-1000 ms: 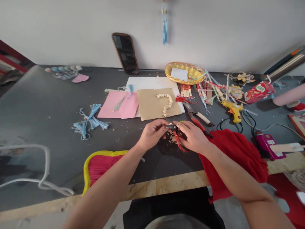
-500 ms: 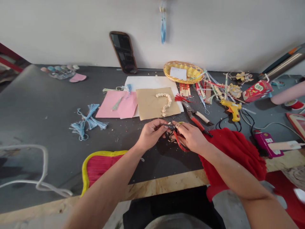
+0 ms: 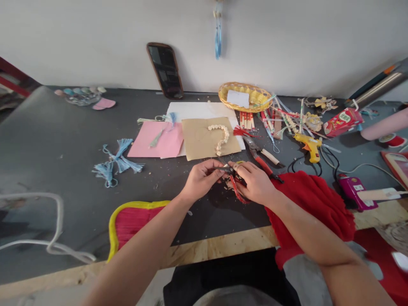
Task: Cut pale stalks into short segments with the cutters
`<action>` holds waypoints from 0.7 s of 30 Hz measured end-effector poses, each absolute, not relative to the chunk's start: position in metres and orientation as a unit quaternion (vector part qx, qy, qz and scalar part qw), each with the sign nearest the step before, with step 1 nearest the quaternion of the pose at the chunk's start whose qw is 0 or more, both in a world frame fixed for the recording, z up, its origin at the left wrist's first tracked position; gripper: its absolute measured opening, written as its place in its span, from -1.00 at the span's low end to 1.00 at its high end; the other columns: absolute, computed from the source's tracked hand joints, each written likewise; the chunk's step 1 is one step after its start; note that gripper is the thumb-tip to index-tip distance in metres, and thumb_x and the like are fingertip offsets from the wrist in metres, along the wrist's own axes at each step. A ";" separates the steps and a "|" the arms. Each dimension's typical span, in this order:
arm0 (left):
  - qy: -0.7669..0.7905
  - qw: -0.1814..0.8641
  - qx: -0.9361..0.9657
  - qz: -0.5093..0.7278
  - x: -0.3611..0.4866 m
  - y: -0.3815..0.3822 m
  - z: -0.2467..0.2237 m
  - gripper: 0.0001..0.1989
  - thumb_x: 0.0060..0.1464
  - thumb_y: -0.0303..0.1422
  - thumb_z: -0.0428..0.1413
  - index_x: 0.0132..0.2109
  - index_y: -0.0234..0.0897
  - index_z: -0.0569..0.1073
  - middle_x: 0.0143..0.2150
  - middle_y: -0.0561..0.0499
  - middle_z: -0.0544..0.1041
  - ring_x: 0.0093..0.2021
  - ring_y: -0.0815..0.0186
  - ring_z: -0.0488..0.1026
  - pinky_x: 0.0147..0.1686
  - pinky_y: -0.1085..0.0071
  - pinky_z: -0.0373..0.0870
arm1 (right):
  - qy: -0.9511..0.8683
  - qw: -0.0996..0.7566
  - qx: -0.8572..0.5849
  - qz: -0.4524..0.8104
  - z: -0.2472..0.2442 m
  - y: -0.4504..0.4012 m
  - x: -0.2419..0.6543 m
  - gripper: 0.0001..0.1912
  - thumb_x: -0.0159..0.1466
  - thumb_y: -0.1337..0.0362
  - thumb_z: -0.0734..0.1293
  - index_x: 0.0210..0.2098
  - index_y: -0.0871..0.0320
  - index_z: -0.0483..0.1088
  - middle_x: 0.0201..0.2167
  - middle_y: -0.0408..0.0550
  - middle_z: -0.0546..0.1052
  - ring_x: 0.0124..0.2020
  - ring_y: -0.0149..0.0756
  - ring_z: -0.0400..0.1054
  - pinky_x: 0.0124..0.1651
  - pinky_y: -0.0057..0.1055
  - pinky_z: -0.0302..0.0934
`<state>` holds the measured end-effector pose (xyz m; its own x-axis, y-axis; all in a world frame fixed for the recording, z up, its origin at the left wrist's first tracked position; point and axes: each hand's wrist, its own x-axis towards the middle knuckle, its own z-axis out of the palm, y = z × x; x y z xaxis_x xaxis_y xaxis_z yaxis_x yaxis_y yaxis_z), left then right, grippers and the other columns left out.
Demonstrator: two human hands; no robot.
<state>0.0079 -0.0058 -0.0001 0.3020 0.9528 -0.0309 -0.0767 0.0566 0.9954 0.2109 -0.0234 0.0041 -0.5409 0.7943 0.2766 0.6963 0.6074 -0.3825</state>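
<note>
Above the dark tabletop near its front edge, my two hands meet. My right hand (image 3: 256,182) is closed round a hand tool with dark metal jaws and red handles (image 3: 236,189); whether it is scissors or pliers is unclear. From the left, my left hand (image 3: 204,176) is closed in a pinch at the jaws, on a small pale piece (image 3: 226,165) mostly hidden by the fingers. Small cut bits lie on the table under the hands. Just beyond them, a curved string of cream folded beads (image 3: 225,136) rests on brown paper (image 3: 199,140).
Pink paper (image 3: 140,144) and blue tassels (image 3: 121,157) lie left. Red-handled pruning shears (image 3: 263,163), a yellow glue gun (image 3: 310,146) and a red cloth (image 3: 312,204) are right. Behind stand a wicker basket (image 3: 223,102) and a leaning phone (image 3: 165,70).
The tool's red handles have shifted slightly and look spread further apart below my right hand. Both hands stay almost in place.
</note>
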 end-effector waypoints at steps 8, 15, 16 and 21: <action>0.416 0.596 0.548 0.414 0.006 -0.004 0.005 -0.80 0.03 -0.25 0.23 -0.32 -0.32 0.51 -0.45 0.03 0.56 -0.47 0.41 0.46 -0.45 0.53 0.42 | -0.875 0.216 -0.416 0.121 0.004 -0.022 0.212 -0.50 0.36 0.17 0.25 0.22 0.28 0.25 -0.07 0.18 0.51 0.00 -0.10 0.41 0.06 -0.14 0.35; 0.477 0.608 0.500 0.391 0.004 0.001 0.006 -0.67 -0.13 -0.14 0.33 -0.32 -0.30 0.54 -0.42 0.03 0.60 -0.43 0.37 0.50 -0.40 0.53 0.45 | -0.878 0.195 -0.419 0.124 0.006 -0.017 0.212 -0.50 0.38 0.13 0.25 0.22 0.24 0.25 0.03 0.13 0.50 0.07 -0.21 0.38 0.12 -0.33 0.27; 0.478 0.607 0.497 0.395 0.004 0.002 0.005 -0.64 -0.17 -0.10 0.35 -0.34 -0.30 0.55 -0.42 0.02 0.61 -0.43 0.36 0.50 -0.40 0.53 0.46 | -0.878 0.193 -0.421 0.122 0.005 -0.016 0.213 -0.50 0.38 0.11 0.24 0.23 0.22 0.24 0.04 0.12 0.49 0.08 -0.22 0.36 0.13 -0.33 0.25; 0.467 0.619 0.504 0.382 0.002 0.003 0.002 -0.60 -0.25 -0.05 0.37 -0.36 -0.26 0.58 -0.44 0.02 0.60 -0.42 0.35 0.51 -0.40 0.55 0.47 | -0.884 0.195 -0.409 0.115 0.003 -0.014 0.215 -0.48 0.37 0.08 0.23 0.23 0.22 0.25 0.04 0.12 0.48 0.09 -0.20 0.34 0.16 -0.31 0.23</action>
